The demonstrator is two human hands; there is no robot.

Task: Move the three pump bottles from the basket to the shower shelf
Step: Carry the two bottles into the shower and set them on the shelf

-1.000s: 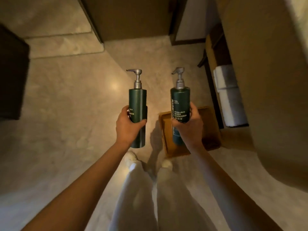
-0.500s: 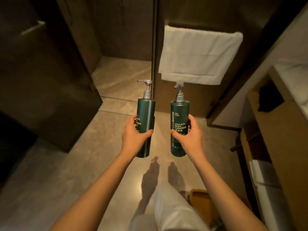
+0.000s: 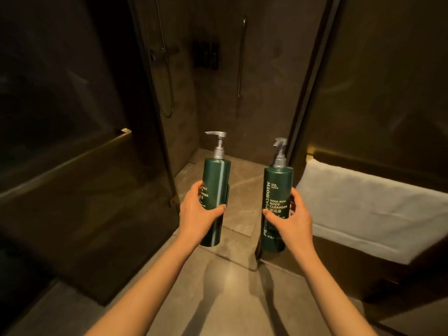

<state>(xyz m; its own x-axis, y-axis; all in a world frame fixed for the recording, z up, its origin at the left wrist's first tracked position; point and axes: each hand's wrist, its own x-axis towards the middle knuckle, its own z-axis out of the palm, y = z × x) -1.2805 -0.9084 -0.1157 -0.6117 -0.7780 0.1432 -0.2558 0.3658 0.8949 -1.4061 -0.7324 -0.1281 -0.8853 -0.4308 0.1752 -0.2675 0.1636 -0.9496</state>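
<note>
I hold two dark green pump bottles with silver pumps upright in front of me. My left hand (image 3: 196, 212) is shut around the left bottle (image 3: 218, 175); a dark edge just behind it looks like a second bottle pressed against it, but I cannot tell for sure. In my right hand (image 3: 294, 219) is the right bottle (image 3: 277, 185), its white "Body Cleanser" label facing me. Both bottles are at the open shower entrance. Far inside, a dark wall-mounted shelf (image 3: 206, 55) hangs on the back wall. The basket is out of view.
A dark glass panel (image 3: 72, 166) stands on the left and a door frame (image 3: 312, 93) on the right. A white towel (image 3: 375, 214) hangs on a rail at the right. A shower hose (image 3: 167, 69) and a vertical bar (image 3: 241, 57) are inside.
My view has lifted from the floor and basket to the shower entrance. I have moved forward with both bottles, and the towel has shifted from straight ahead to my right.
</note>
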